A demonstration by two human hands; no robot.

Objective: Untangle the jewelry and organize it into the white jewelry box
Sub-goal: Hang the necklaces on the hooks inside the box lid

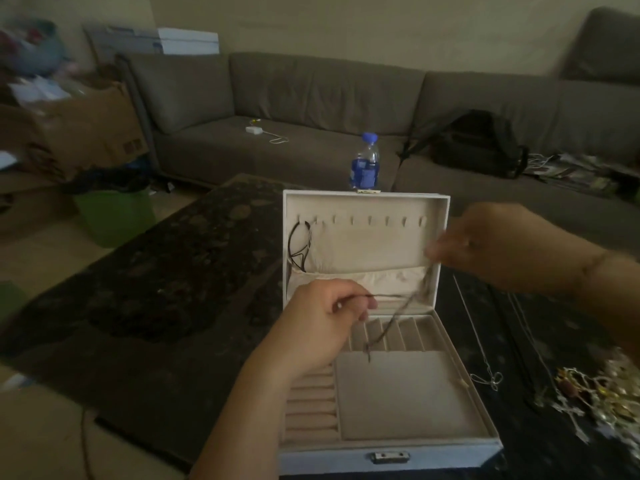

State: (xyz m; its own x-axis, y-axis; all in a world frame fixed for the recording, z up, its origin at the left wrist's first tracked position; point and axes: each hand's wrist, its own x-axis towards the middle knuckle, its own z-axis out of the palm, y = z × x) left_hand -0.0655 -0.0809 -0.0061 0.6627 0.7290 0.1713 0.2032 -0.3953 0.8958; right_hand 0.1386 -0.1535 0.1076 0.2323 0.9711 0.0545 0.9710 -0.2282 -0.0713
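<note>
The right hand (pixel 491 245) is showing motion blur, so its fingertips are not resolving and the grip on the thin chain (pixel 398 313) is reading only as a smear near the lid edge. The chain's lower end is appearing too fine to identify. The right forearm is running out of the frame at the right edge. The jewelry pile (pixel 602 393) is being cropped by the same edge, and individual pieces are merging together. The left hand (pixel 322 327) is covering part of the white jewelry box (pixel 391 455), hiding some ring rolls. The upper-left corner is blurring heavily.
</note>
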